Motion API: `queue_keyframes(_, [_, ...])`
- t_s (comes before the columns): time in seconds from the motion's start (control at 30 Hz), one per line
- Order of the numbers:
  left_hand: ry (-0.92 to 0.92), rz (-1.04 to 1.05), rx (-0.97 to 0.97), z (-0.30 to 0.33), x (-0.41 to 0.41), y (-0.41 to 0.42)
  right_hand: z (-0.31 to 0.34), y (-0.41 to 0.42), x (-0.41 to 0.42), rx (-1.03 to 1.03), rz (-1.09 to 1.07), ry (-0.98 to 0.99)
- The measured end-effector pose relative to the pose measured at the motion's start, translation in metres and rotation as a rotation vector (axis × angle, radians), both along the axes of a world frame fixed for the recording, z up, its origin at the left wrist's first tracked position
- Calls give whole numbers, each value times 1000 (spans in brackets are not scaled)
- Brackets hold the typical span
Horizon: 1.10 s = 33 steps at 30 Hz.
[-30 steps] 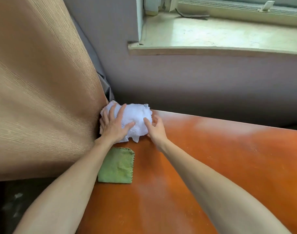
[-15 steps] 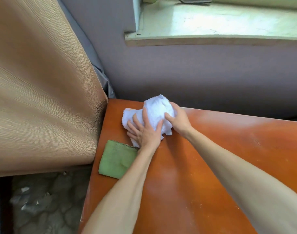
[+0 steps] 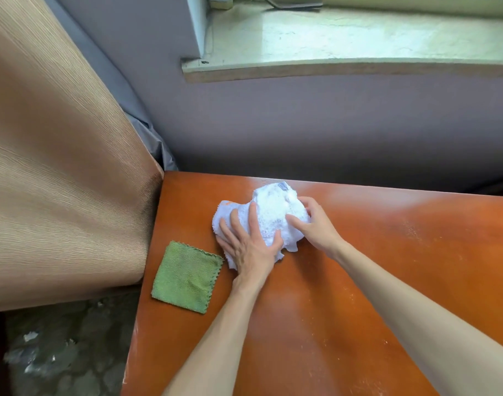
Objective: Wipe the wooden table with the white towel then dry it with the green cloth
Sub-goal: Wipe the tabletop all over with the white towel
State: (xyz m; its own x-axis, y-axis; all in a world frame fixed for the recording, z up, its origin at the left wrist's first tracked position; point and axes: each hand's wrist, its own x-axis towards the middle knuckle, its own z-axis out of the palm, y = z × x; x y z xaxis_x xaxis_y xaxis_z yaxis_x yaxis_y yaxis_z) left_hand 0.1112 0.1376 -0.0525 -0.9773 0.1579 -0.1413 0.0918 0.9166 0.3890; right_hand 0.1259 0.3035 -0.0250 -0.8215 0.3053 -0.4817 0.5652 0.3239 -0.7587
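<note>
White towel [image 3: 269, 212] bunched under both hands, left [image 3: 249, 247] flat, right [image 3: 313, 224] gripping (green cloth [image 3: 186, 277] beside).

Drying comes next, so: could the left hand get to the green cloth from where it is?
Probably yes. The left hand presses the white towel right beside the green cloth, which lies flat and uncovered with nothing between them.

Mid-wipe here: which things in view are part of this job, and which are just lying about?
Part of the job:
white towel, under left hand and right hand
green cloth, flat, untouched
wooden table

Just there:
curtain
window sill
cable on the sill
</note>
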Motion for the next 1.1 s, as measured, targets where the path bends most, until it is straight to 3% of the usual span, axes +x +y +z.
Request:
queue_keyframes(0.27, [-46, -289, -98, -1, -73, -30, -5, -5, -21, 58, 3, 35])
queue_keyframes(0.43, [-42, -213, -140, 3, -93, -9, -7, -10, -39, 91, -101, 112])
queue_keyframes(0.73, [-138, 114, -36, 16, -5, 87, 6, 62, -3, 162, 25, 171])
queue_keyframes(0.87, [-310, 35, -63, 29, 61, 126, 2, 102, 44, 191, 40, 117])
queue_keyframes(0.97, [-61, -100, -145, 23, 79, 116, -1, 117, 55, 197, 116, 135])
queue_keyframes(1.1, [181, -405, -39, -1, 60, 113, -5, 121, 49, 240, 242, 184])
